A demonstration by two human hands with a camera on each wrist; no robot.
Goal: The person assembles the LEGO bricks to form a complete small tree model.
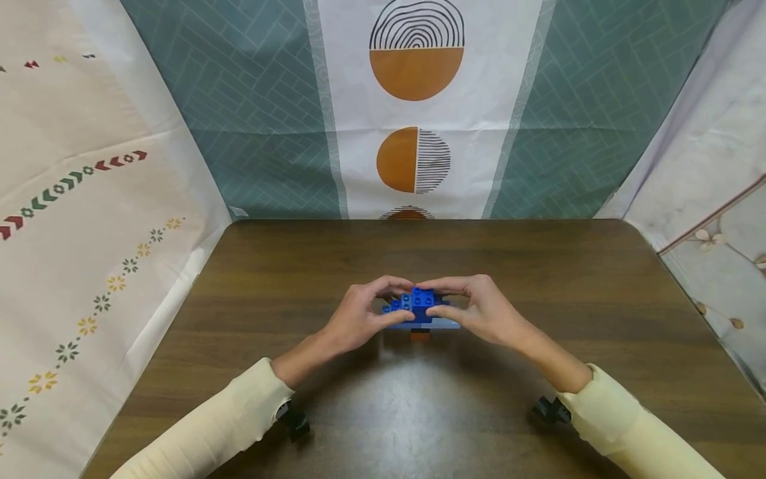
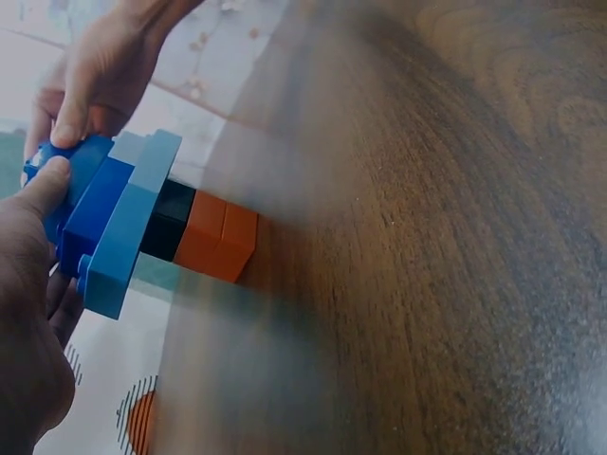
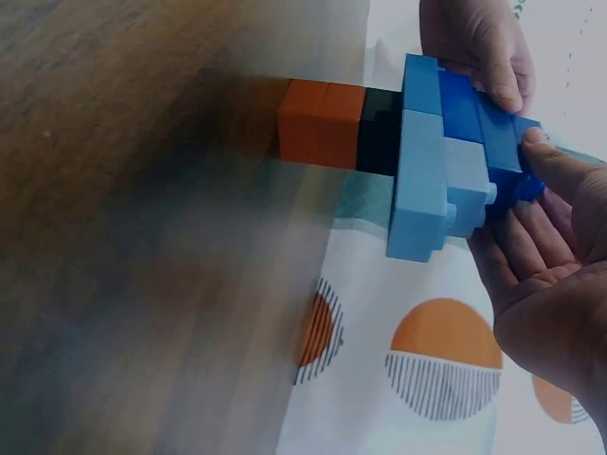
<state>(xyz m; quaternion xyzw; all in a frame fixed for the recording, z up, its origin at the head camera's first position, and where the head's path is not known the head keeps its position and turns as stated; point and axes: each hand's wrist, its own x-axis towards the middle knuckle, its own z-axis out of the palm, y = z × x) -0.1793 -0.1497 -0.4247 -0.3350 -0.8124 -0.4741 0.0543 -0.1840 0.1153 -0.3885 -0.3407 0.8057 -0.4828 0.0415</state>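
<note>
A stack of toy building bricks (image 1: 422, 299) stands on the table in the middle of the head view. Its orange bricks (image 2: 218, 237) are at the bottom, with a black brick (image 2: 169, 220) above them. Wider light blue bricks (image 3: 419, 185) lie over the black one, and darker blue bricks step inward toward the top. My left hand (image 1: 359, 311) pinches the upper blue bricks from the left, thumb on the near side. From the right, my right hand (image 1: 487, 311) grips the same upper bricks between thumb and fingers. Fingers partly hide the far side.
The brown wooden table (image 1: 413, 399) extends around the stack. Behind its far edge hangs a patterned cloth (image 1: 263, 133), with light cloths at both sides. Small black devices (image 1: 294, 420) sit at both sleeve cuffs.
</note>
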